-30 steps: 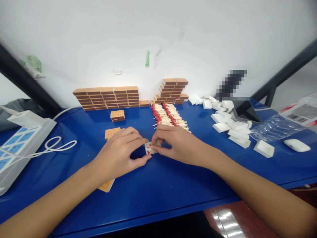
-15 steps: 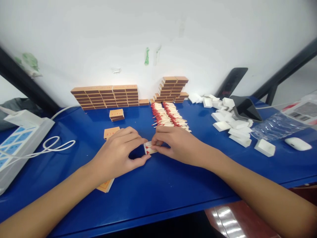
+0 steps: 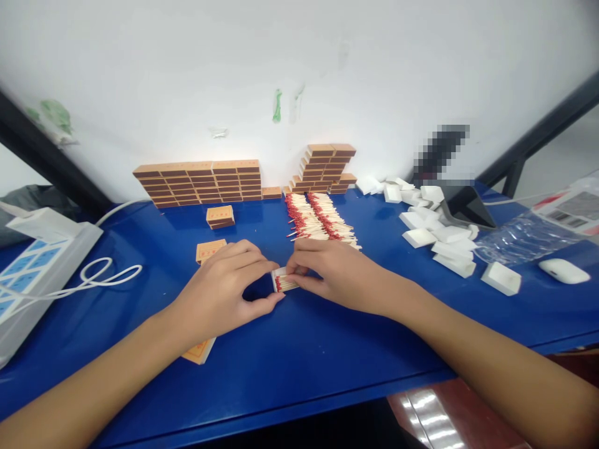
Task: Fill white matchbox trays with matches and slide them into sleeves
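Observation:
A small white matchbox tray (image 3: pixel 275 283) lies on the blue table between my hands. Red-headed matches (image 3: pixel 283 284) lie side by side in it, heads toward its left end. My left hand (image 3: pixel 223 288) steadies that end between thumb and forefinger. Over the right part of the tray, my right hand (image 3: pixel 334 274) has its fingertips pinched on the matches; its fingers hide the rest of the tray. Just beyond my right hand spreads a pile of loose matches (image 3: pixel 318 218). Orange matchboxes lie beside my left hand, one behind it (image 3: pixel 210 249) and one partly under the wrist (image 3: pixel 200 351).
Stacked matchboxes (image 3: pixel 201 184) line the wall, with a stepped stack (image 3: pixel 327 168) behind the matches. Several white trays (image 3: pixel 421 218) are heaped at right, near a dark stand (image 3: pixel 468 204) and a white earphone case (image 3: pixel 564 271). A power strip (image 3: pixel 51 268) with a looped cable stands left.
More match heads now show in the tray, lined up along its left end. Both hands have stayed almost in place.

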